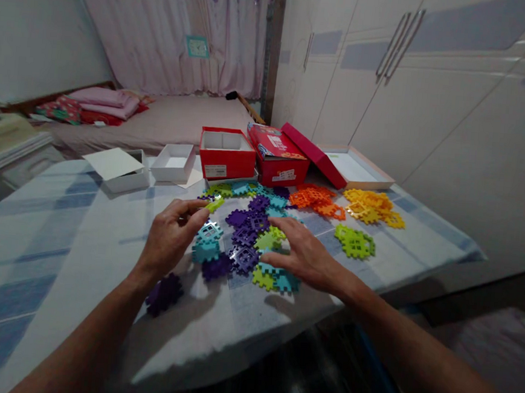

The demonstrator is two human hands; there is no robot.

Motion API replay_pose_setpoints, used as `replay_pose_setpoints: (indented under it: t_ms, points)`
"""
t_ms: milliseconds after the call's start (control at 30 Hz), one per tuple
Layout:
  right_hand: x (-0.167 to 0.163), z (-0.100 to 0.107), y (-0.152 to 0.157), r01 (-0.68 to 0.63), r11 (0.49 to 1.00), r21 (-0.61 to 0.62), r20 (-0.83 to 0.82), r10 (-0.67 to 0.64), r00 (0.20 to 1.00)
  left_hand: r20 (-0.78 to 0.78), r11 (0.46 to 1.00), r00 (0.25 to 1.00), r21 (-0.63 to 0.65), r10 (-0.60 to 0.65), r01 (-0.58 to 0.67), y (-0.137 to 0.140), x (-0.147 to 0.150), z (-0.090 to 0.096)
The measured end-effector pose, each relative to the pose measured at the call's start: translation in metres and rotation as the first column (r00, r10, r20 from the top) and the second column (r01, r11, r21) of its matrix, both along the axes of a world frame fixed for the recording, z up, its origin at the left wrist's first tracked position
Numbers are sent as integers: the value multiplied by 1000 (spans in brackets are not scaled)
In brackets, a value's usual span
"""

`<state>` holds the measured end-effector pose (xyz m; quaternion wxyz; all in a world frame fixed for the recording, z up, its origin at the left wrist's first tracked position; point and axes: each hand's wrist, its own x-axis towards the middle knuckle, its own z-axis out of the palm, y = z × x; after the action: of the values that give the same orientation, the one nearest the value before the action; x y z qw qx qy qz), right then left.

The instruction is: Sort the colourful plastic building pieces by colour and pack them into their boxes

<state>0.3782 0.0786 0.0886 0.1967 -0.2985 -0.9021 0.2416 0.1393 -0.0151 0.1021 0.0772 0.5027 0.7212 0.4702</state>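
Pinched between the thumb and fingers of my left hand (171,232) is a lime-green interlocking plastic tile (215,204), lifted over the left side of a mixed pile. My right hand (307,256) hovers at the pile's right side with thumb and fingers apart, close to lime-green tiles (268,240) and blue tiles (286,282). Purple tiles (243,258) fill the middle between both hands. Beneath my left hand's fingertips are light-blue tiles (206,251). One purple tile (164,295) lies apart, near my left wrist.
Sorted heaps of orange tiles (314,197), yellow tiles (373,206) and lime-green tiles (356,242) lie to the right. Behind stand an open red box (227,162), another red box (282,171), a leaning red lid (313,155), a shallow tray (370,184) and white boxes (172,171).
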Motion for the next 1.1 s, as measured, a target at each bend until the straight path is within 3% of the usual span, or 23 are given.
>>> replay_pose_setpoints:
  t_ms: [133, 267, 433, 567, 667, 900, 1033, 1100]
  points:
    - [47, -17, -11, -17, 990, 139, 138, -3, 990, -78, 993, 990, -37, -118, 116, 0, 13, -7]
    - [51, -24, -19, -93, 982, 164, 219, 56, 974, -153, 976, 964, -36, -216, 213, 2, 19, -14]
    - [35, -15, -20, -194, 973, 125, 253, 158, 955, -72, 988, 986, -49, -150, 147, 3, 13, -20]
    - [31, -12, -19, -188, 977, 105, 185, 167, 968, -17, 992, 994, -69, -111, 109, 2, 9, -23]
    - [31, -14, -17, -154, 985, 82, 114, 145, 983, -44, 994, 994, -51, -97, 95, 1, 7, -26]
    - [31, -27, 3, 100, 984, 150, -30, -97, 995, -85, 998, 995, -1, -60, 60, -2, 3, -29]
    - [6, -21, 3, 203, 973, 112, -126, -188, 974, -78, 997, 997, 75, -3, 8, -2, 3, -21]
    - [-16, -15, -5, 173, 983, 58, -170, -161, 972, -73, 991, 996, 132, 49, -39, -2, 1, -17]
